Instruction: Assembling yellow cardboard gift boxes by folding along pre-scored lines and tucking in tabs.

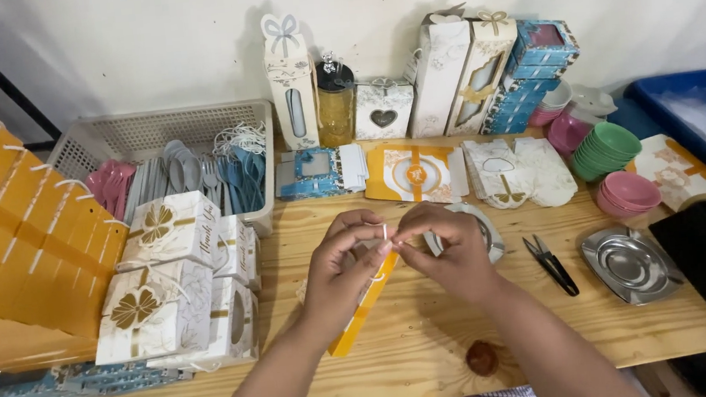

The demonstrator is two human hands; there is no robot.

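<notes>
A: How are the hands set?

B: The left hand (344,264) and the right hand (451,245) are brought together over the counter (419,347). A flat yellow box blank (362,310) is pinched in the left hand, tilted down toward the body. A thin white cord (386,232) is nipped between the fingertips of both hands at the blank's top edge.

A: What could be spoiled from here?

B: The cord could be let slip from so small a pinch. The card could be creased or torn at its edge if the cord is pulled too hard.

A: And round about?

B: Black snips (552,264) and a steel tray (629,264) lie just to the right. White finished boxes (173,280) are stacked to the left. Either could be knocked by a wide elbow.
</notes>
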